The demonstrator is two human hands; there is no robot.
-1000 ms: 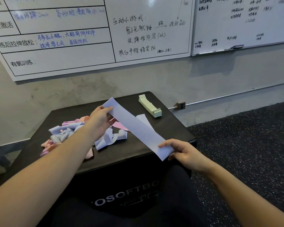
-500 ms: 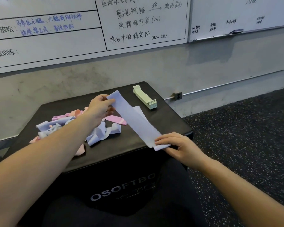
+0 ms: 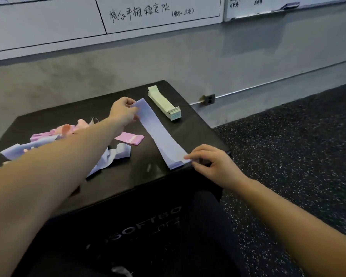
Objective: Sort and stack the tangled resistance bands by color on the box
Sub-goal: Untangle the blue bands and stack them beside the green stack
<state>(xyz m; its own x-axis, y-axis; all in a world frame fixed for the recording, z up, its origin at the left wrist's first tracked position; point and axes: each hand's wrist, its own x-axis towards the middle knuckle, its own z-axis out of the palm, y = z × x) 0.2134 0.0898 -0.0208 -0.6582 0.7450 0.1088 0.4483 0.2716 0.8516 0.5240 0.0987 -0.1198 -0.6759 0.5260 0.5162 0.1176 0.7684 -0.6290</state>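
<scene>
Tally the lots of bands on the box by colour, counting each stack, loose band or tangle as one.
Green stack: 1
Flat purple lot, pinched at its ends by the left hand and right hand: 1
Pink band lying alone: 1
Purple-and-pink tangle: 1
Total: 4 lots; bands inside the tangle cannot be counted.

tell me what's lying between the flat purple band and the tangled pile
A single flat pink band lies on the box between the purple band and the pile, seen in the head view.
</scene>
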